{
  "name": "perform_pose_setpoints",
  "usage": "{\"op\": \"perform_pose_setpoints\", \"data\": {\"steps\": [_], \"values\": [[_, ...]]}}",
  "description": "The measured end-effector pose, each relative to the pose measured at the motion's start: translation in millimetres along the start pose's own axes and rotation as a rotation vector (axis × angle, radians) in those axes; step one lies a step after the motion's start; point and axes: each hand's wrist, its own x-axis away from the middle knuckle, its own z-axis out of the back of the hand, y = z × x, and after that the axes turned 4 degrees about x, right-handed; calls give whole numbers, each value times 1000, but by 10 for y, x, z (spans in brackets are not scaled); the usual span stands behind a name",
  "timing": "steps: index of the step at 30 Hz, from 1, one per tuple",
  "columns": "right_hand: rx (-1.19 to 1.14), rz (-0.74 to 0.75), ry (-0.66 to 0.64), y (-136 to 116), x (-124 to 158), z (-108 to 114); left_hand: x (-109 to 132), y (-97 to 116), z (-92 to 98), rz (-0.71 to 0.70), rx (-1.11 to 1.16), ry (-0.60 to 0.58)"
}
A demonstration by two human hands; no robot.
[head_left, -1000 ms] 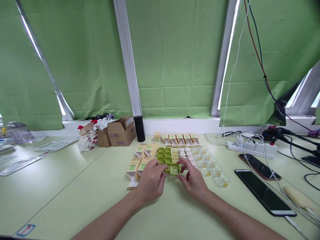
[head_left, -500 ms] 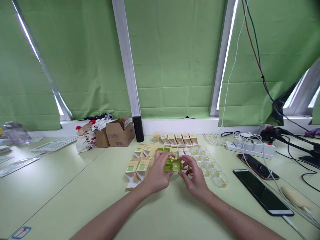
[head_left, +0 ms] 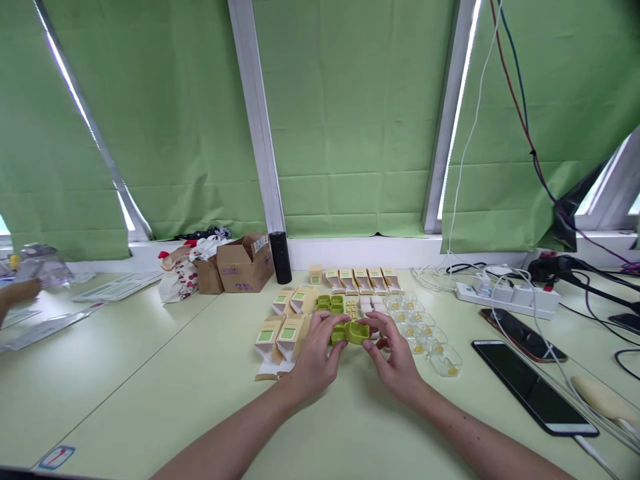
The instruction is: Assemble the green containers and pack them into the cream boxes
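Between my two hands is a small green plastic case [head_left: 358, 333] whose two square cup-like halves sit side by side. My left hand [head_left: 316, 355] pinches the left half and covers part of it. My right hand [head_left: 396, 352] grips the right half by its edge, tilting it. Whether the halves are joined is hard to tell. Just behind my hands lie more green cases [head_left: 330, 301], small yellow pieces [head_left: 351, 307] and pale pink-white blocks [head_left: 371, 304]. Open kraft cartons with green labels [head_left: 289, 333] stand beside my left hand, and clear plastic shells with yellow dots [head_left: 445, 361] beside my right.
More cartons [head_left: 361, 280] line the back. A cardboard box [head_left: 245, 261], a cloth bag [head_left: 177, 277] and a black cylinder [head_left: 281, 257] stand back left. Right are a phone [head_left: 533, 387], cables and a power strip [head_left: 507, 298]. Another person's hand [head_left: 21, 292] shows far left.
The right half of the green case has tipped, so its side wall now shows. My view has turned slightly left, and another person's hand has come in at the left edge.
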Motion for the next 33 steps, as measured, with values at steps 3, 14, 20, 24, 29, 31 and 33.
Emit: {"op": "perform_pose_setpoints", "data": {"steps": [3, 14, 20, 24, 29, 31, 33], "values": [[-21, -19, -18, -8, -3, 9, 11, -30, -7, -24, -26, 8], [-19, -75, -35, 128, -13, -11, 21, -32, -56, 44, 40, -14], [14, -19, -81, 50, -15, 29, 34, -61, -93, 194, 179, 35], [61, -24, -70, 36, -26, 18, 35, -78, -97, 241, 199, 40], [87, -51, -82, 62, -30, -1, -5, -33, -67, 235, 173, 24], [88, -56, -82, 67, -26, -3, -17, -26, -54, 228, 163, 21], [81, -62, -83, 70, -21, -2, -16, -39, -49, 207, 164, 23]]}}
